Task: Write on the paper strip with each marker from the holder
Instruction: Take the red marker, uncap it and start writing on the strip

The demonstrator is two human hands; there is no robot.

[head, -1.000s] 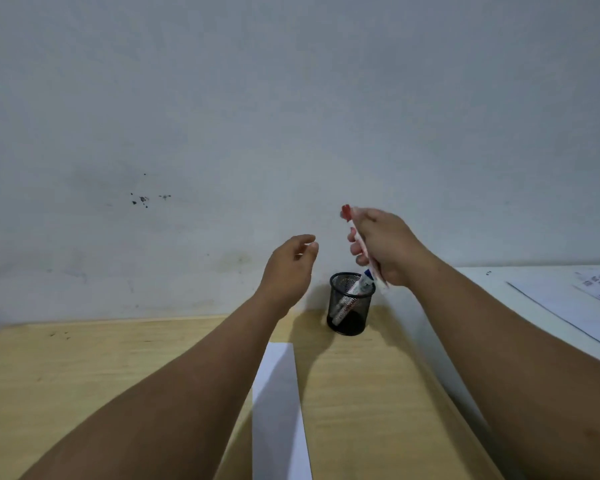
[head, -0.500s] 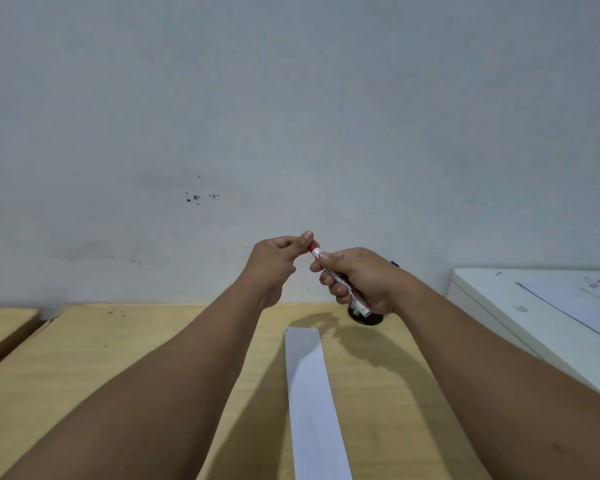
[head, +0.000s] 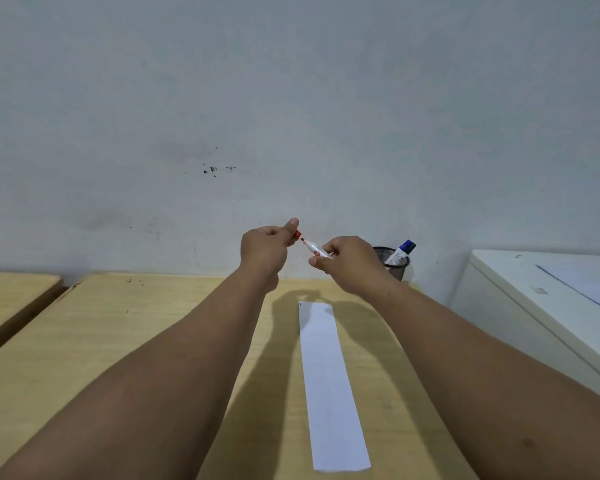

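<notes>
At centre frame we hold a white-barrelled marker with a red tip in the right hand, whose grip is closed around the barrel, while the left hand pinches the small red cap just clear of the nib. The long white paper strip lies flat on the pale wooden counter below, running toward the lower edge of the frame and apparently unmarked.

With the nib bare, we judge a careless swing could streak the left thumb or the counter, and the loosely pinched cap could drop and roll. The black wire-mesh holder, just behind the right hand with a blue-capped marker leaning in it, could tip if the wrist pulls back. The white cabinet bounds us at right. A gap splits the counter at left, and open wood flanks the strip.
</notes>
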